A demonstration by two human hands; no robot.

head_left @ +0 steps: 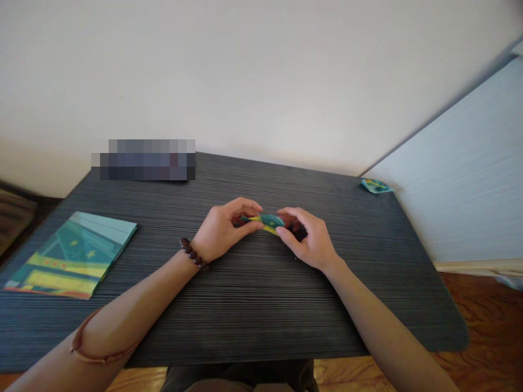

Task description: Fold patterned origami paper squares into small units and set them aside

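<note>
Between my two hands, just over the middle of the dark table (245,305), is a small folded piece of printed paper (270,221), green and yellow with a star on it. My left hand (229,226) pinches its left end between thumb and fingers. At the other end, my right hand (304,234) grips the paper with thumb and fingertips. Parts of the paper are hidden behind the fingers.
A stack of flat green and yellow printed sheets (73,256) lies at the left. One small folded paper piece (376,185) rests at the far right corner. A blurred-out object (147,160) is at the back left. Behind the table rises a pale wall (261,81); a light panel (469,163) stands right.
</note>
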